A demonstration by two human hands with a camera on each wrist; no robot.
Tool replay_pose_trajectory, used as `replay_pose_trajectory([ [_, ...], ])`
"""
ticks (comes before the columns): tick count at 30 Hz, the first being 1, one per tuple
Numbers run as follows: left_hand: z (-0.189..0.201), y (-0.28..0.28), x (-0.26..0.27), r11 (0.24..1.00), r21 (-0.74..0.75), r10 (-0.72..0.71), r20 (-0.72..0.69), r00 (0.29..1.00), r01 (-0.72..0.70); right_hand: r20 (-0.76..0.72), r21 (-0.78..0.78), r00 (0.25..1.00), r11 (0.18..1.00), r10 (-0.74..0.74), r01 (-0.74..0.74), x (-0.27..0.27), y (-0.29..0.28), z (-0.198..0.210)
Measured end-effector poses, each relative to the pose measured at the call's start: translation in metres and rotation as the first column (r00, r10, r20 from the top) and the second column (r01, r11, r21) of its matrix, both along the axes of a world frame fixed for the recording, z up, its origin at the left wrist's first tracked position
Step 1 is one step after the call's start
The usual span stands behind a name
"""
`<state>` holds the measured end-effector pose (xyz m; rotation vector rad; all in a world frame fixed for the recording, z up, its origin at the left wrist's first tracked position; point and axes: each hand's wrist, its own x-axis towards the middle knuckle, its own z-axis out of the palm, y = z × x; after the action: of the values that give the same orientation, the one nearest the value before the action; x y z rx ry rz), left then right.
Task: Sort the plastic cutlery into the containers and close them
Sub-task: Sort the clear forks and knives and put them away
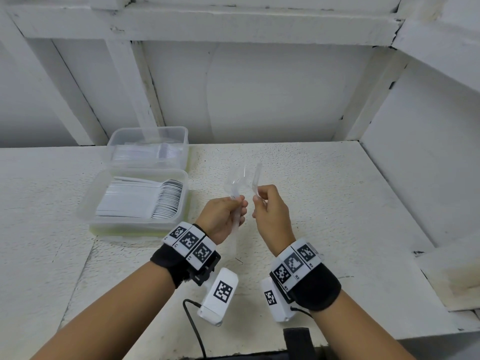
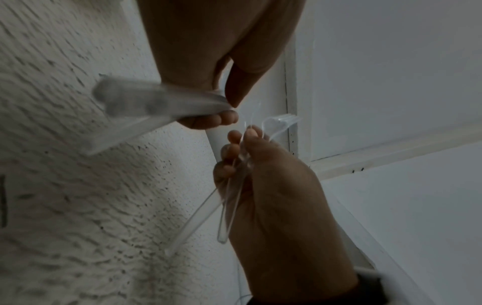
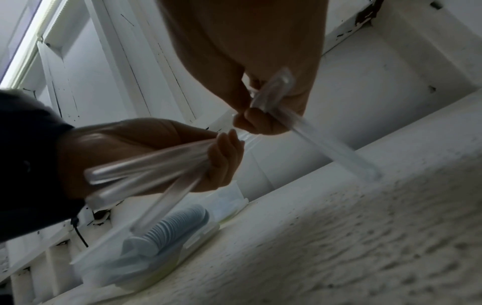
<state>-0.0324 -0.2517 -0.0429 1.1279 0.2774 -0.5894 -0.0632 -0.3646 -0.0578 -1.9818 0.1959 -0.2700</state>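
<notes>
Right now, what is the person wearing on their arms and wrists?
Both forearms are bare, with no sleeves. Each wrist has a black strap topped by white blocks printed with black-and-white square codes. A white box camera with one such code hangs under each wrist, and a thin black cable runs from the left one.

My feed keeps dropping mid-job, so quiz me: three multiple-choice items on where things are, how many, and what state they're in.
1. The two containers sit where on the table?
A. left of both hands
B. right of both hands
C. between the hands

2. How many containers?
A. one
B. two
C. four

3. The near container is:
A. lidded
B. open, stacked with white spoons
C. overturned

Answers: 1 A, head view shows them left of the left hand and right hand; 2 B, one behind another; 3 B, no lid on top.
</notes>
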Motion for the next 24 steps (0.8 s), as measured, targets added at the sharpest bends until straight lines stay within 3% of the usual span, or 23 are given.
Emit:
replay_pose_trajectory([
  [5, 0.0, -0.004, -0.002, 0.997, -0.072, 0.028, 0.026, 0.999, -0.026, 0.019, -0.119, 0.998, 0.991, -0.052, 0.054, 0.002, 0.01, -0.001],
  [8, 0.005, -0.004, -0.003, 0.999, -0.039, 0.033, 0.062, 0.998, -0.03, 0.038, -0.153, 0.999, 0.987, -0.036, 0.042, 0.003, 0.014, -0.004],
  [19, 0.004, 0.006, -0.002, 1.0, -0.02, 0.006, 0.061, 0.998, -0.005, 0.011, -0.131, 0.999, 0.99, 0.052, -0.05, 0.004, 0.016, -0.003],
  [24, 0.0, 0.005, 0.0, 1.0, -0.02, 0.016, 0.051, 0.999, -0.015, 0.045, -0.095, 0.999, 0.995, 0.012, -0.007, 0.005, 0.008, 0.005],
])
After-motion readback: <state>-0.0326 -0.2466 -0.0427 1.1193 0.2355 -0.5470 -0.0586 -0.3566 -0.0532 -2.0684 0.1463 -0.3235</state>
